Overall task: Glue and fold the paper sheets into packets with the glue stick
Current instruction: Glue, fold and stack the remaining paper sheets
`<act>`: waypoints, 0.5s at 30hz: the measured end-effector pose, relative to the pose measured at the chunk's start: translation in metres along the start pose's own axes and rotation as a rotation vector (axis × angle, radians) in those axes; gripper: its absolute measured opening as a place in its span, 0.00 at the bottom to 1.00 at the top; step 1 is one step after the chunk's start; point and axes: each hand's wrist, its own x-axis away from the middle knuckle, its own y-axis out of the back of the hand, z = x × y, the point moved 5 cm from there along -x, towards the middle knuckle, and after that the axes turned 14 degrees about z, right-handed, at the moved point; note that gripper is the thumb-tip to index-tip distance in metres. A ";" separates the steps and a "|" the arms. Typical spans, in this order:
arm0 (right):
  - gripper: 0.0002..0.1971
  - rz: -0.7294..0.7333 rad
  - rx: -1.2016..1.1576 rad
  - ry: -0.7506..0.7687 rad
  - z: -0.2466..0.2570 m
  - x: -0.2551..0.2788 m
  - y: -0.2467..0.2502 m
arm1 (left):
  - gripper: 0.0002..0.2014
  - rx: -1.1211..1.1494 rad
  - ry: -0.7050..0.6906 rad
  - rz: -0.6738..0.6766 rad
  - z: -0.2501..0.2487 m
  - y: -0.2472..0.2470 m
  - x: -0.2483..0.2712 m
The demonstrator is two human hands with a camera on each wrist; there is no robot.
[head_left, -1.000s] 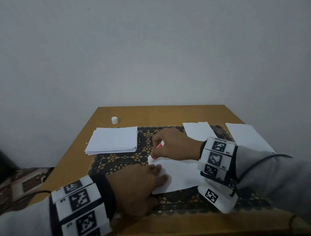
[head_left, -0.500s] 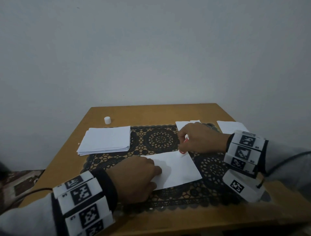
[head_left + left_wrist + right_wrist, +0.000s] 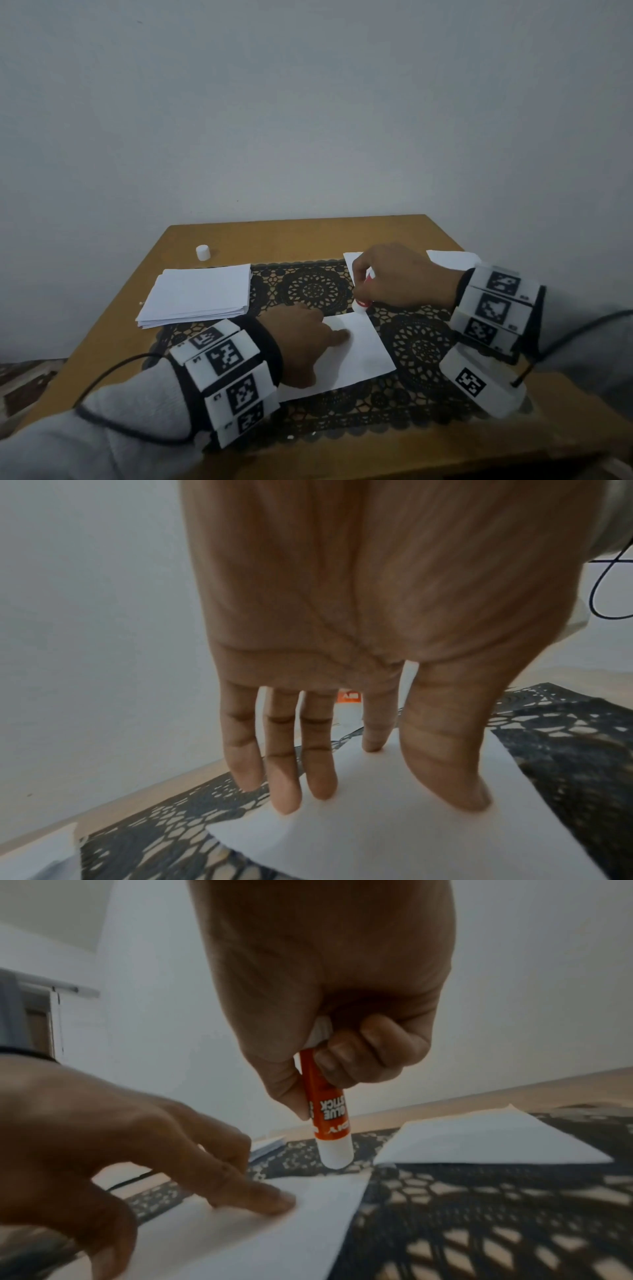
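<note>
A white paper sheet point(image 3: 363, 356) lies on the black lace mat point(image 3: 311, 291). My left hand point(image 3: 323, 337) presses it down with straight fingers point(image 3: 284, 772), thumb and fingertips flat on the sheet point(image 3: 411, 831). My right hand point(image 3: 364, 286) grips the orange glue stick point(image 3: 362, 303) upright, white tip down. In the right wrist view the glue stick point(image 3: 329, 1115) hangs at the far right corner of the sheet point(image 3: 274, 1231). Whether the tip touches the paper, I cannot tell.
A stack of white sheets point(image 3: 198, 294) lies at the mat's left, and the glue stick's white cap point(image 3: 202, 253) stands behind it on the wooden table point(image 3: 291, 236). Two more white papers point(image 3: 351, 265) point(image 3: 452, 260) lie at the back right, partly behind my right hand.
My right hand has carried the glue stick rightward along the sheet's far edge, from its left corner to its right corner. My left hand stays pressed on the sheet.
</note>
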 end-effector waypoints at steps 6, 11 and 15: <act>0.07 0.023 -0.021 -0.030 -0.004 -0.002 -0.017 | 0.40 0.016 0.005 0.001 0.001 -0.003 -0.004; 0.08 0.098 -0.029 -0.018 -0.005 0.013 -0.022 | 0.40 0.043 0.006 0.003 0.002 -0.002 -0.006; 0.07 0.183 -0.063 -0.029 -0.005 0.032 -0.030 | 0.36 0.090 -0.008 -0.025 0.000 0.000 -0.006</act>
